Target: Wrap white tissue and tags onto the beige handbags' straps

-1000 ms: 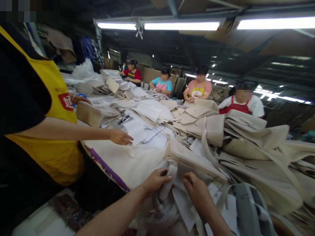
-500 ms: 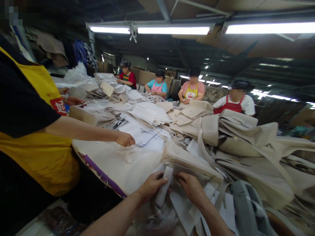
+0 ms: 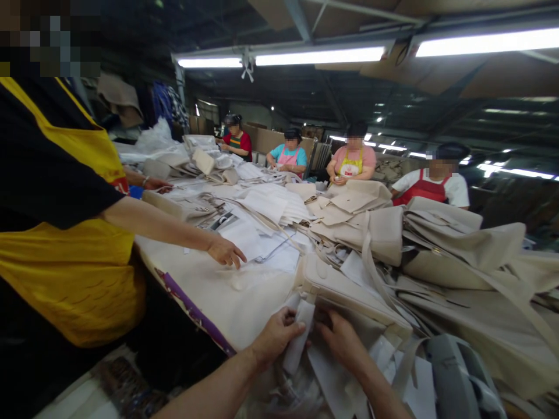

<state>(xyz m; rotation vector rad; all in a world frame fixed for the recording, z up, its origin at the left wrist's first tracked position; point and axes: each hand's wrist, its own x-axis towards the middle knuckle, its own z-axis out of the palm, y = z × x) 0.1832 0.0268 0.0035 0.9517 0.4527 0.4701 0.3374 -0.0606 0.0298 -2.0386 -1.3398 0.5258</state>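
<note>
My left hand is closed round a folded white paper wad at the near edge of the table. My right hand lies just to its right, fingers curled into the opening of a beige handbag; what those fingers grip is hidden. White paper sheets hang below both hands. The beige handbag lies on its side right behind my hands, its flap facing up.
A person in a yellow apron stands at my left, one hand reaching onto the cloth-covered table. Piles of beige bags and white paper cover it. Several other workers sit along the far side. A grey bag lies near right.
My hands have stayed at the bag's opening, the left thumb shifting on the paper wad. The neighbour's hand opened and slid a little along the table. The view shifted slightly.
</note>
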